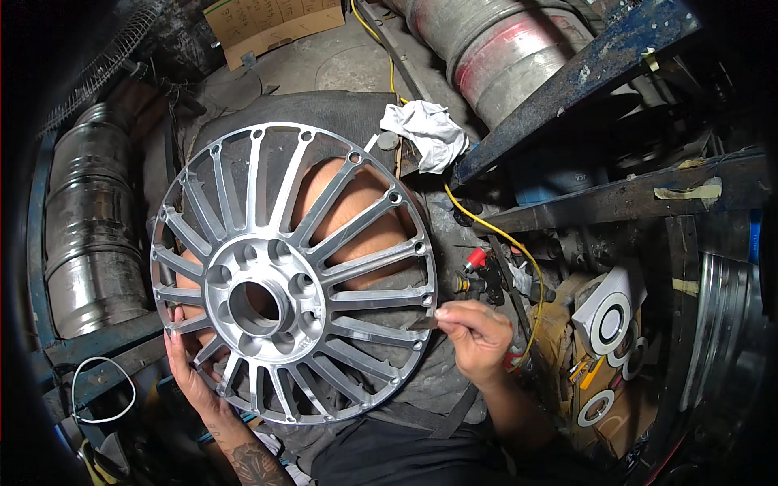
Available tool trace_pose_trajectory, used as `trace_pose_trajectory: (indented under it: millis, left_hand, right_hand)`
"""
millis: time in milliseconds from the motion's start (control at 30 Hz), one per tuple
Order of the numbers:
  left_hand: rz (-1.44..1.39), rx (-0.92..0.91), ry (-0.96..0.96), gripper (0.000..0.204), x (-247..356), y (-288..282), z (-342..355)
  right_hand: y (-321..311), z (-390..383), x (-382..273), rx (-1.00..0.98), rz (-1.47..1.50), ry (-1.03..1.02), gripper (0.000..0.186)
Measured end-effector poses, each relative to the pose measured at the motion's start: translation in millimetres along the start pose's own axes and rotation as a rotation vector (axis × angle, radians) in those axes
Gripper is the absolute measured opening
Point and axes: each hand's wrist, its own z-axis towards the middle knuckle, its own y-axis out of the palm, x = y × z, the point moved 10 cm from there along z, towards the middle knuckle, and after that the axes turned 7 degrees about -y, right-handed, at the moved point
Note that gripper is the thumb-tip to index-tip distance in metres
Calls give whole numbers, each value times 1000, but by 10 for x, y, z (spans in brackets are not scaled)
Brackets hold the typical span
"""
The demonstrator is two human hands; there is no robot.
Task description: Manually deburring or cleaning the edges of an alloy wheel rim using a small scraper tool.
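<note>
A silver multi-spoke metal wheel centre (250, 247) lies tilted across the person's bare legs and dark clothing. My left hand (188, 364) grips its lower-left edge, fingers curled round the rim and partly hidden behind it. At the wheel's right side my right hand (480, 340) pinches a small, flat, dark piece (423, 322), perhaps a blade or strip, against a spoke near the rim; its exact kind is unclear.
Metal wheel barrels (89, 227) stand left and top right (519, 65). Around me are blue steel beams (567, 89), a white cloth (421, 134), a yellow cord (506, 235), a red-capped tool (476, 259), white rings on cardboard (600, 409) and a cardboard box (271, 20).
</note>
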Motion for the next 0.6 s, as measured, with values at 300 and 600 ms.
trace_pose_trajectory:
  millis: [300,600]
  left_hand:
    - [41,-264,10,57,272,57,570]
    - [102,-234,97,52,320,-30,515]
  right_hand:
    - [175,2,382,402,581,323,15]
    - [586,759,457,406,1153,480,15]
